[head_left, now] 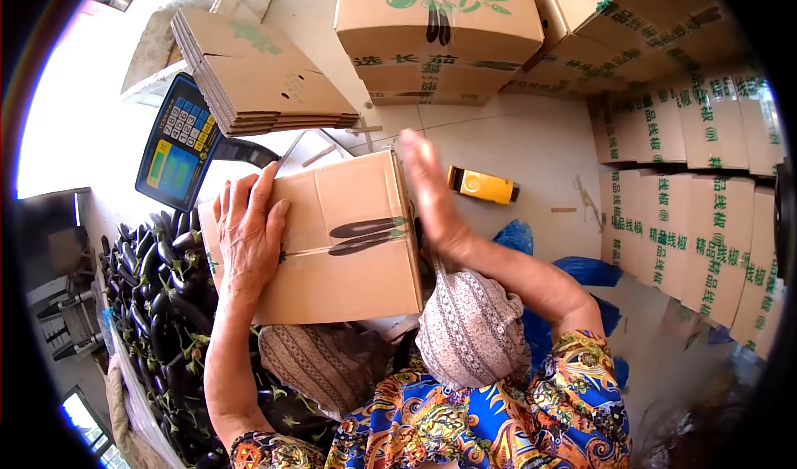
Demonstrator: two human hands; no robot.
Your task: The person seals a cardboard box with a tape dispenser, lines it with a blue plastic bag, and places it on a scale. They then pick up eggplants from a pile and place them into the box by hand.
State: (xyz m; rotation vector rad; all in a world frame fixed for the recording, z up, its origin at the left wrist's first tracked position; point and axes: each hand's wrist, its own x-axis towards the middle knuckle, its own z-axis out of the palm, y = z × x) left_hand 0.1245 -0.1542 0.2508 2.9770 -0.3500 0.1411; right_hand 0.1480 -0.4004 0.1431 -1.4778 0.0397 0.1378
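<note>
Left hand [247,235] lay on brown cardboard box [349,282], fingers wide. Right hand [433,195], fingers straight, was beside it. Seemed like box-steadying; next move needed firm left hold.

Large carton [374,21] seen at top centre, printed with green vegetables and dark eggplants. More cartons [631,12] placed beside it, upper right. Cartons marked with green characters [722,228] lined up in rows along right side. Flattened cartons [274,79] stacked at upper left; pale rough slab [154,62] partly hidden behind them. Dark eggplants [154,303] heaped at lower left. Crumpled blue plastic [591,271] strewn right of centre on pale tiled floor [540,149].
</note>
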